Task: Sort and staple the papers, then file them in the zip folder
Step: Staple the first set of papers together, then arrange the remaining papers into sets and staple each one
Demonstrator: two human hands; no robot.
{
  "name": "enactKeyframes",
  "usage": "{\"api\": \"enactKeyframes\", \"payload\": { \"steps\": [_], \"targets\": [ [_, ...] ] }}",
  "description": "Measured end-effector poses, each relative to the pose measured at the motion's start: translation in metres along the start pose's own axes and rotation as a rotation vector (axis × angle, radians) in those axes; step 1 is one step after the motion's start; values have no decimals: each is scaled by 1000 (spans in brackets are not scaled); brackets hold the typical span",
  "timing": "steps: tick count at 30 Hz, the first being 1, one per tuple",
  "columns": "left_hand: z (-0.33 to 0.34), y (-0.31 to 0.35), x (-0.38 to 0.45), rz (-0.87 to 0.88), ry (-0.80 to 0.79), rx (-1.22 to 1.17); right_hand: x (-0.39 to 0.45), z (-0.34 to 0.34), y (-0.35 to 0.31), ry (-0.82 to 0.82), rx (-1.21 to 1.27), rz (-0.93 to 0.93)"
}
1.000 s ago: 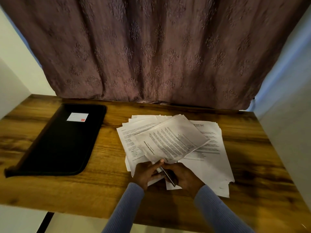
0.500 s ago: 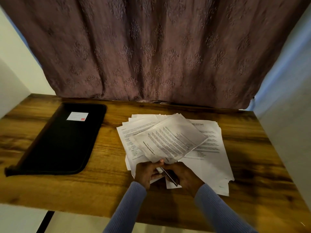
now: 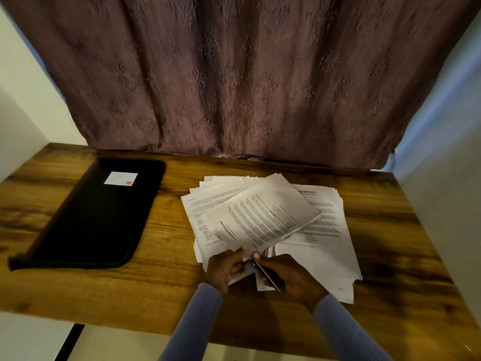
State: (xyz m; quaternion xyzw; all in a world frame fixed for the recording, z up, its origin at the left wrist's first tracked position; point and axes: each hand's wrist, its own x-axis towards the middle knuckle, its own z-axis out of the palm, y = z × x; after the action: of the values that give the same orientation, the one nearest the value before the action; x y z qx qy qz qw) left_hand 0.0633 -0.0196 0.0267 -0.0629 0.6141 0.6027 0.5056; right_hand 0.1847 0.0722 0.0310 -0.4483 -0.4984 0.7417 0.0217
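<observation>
A loose spread of printed white papers (image 3: 322,246) lies on the wooden table (image 3: 166,285). Above it, a small set of sheets (image 3: 263,214) is lifted and tilted; my left hand (image 3: 223,267) pinches its near corner. My right hand (image 3: 294,277) grips a slim stapler (image 3: 268,276) whose front end meets that same corner. The black zip folder (image 3: 96,217) with a white label lies flat and closed at the left, apart from both hands.
A purple patterned curtain (image 3: 247,82) hangs behind the table's far edge. White walls (image 3: 442,199) close in on both sides. Bare wood shows between the folder and the papers and to the right of them.
Almost nothing has moved. The lifted sheets have shifted very slightly, and both hands stay at the near corner with the stapler.
</observation>
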Motion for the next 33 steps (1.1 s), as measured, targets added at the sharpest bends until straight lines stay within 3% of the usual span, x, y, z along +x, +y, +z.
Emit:
{"api": "enactKeyframes", "payload": {
  "steps": [3,5,8,10,15,19,27,33],
  "targets": [
    [5,-1,-1,19,21,-87,-13,-12,-5,182,-288,-94],
    [9,-2,0,42,22,-87,-13,-26,-5,342,-443,-260],
    [12,-5,2,70,16,-82,-1,-55,4,605,-484,-510],
    [18,-10,5,64,8,-63,3,-82,13,770,-464,-518],
    [40,-23,3,47,-59,-4,-8,-144,40,1040,-592,-312],
    [69,-36,4,36,-106,28,-13,-174,62,1141,-668,-176],
    [114,-48,-18,50,-158,-1,-19,-179,62,1114,-819,67],
    [117,-55,-12,48,-138,-7,-29,-177,54,1104,-660,26]
  ]
}}
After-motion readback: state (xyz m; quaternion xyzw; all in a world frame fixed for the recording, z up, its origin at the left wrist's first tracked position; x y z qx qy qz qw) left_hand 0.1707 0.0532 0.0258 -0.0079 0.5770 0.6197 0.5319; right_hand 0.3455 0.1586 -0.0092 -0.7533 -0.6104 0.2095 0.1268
